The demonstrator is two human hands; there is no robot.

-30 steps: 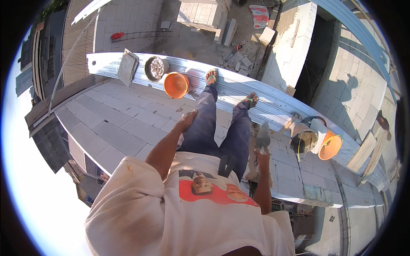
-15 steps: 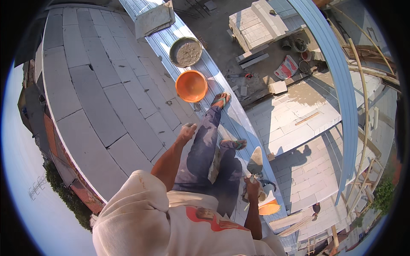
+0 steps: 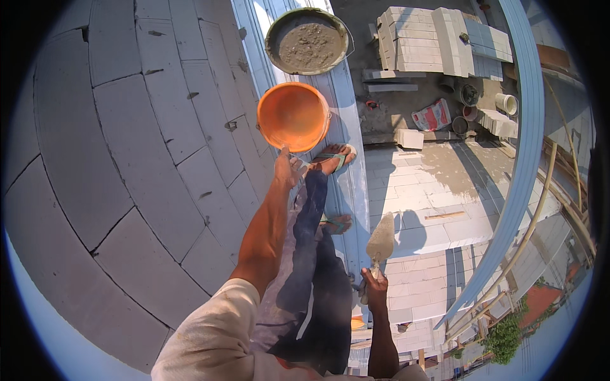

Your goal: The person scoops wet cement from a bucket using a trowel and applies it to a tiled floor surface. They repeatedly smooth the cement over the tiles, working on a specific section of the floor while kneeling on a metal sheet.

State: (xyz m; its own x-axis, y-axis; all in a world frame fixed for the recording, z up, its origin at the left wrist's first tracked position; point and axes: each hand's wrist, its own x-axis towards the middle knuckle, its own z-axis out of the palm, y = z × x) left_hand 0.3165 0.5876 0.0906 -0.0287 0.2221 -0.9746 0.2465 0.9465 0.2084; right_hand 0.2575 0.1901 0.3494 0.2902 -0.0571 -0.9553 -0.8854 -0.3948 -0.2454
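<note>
My left hand (image 3: pixel 287 167) reaches forward with its fingers apart, just at the near rim of an orange bucket (image 3: pixel 293 117). Whether a fingertip touches the rim I cannot tell. Inside, the bucket shows only a thin smear. Beyond it stands a dark bucket (image 3: pixel 309 41) with wet grey mortar in it. My right hand (image 3: pixel 375 286) is closed round the handle of a pointed trowel (image 3: pixel 380 240), whose blade, coated in dried mortar, points away from me.
My sandalled feet stand on a narrow blue corrugated metal sheet (image 3: pixel 343 101). A block wall (image 3: pixel 121 140) rises along its left. Far below on the right lie stacked white blocks (image 3: pixel 413 44), a red-and-white sack (image 3: pixel 432 117) and several small buckets. A curved blue metal strip (image 3: pixel 532 127) crosses the right side.
My left hand has moved forward to the orange bucket, its fingers spreading. Both buckets look nearer as my view has shifted forward. The trowel stays in my right hand.
</note>
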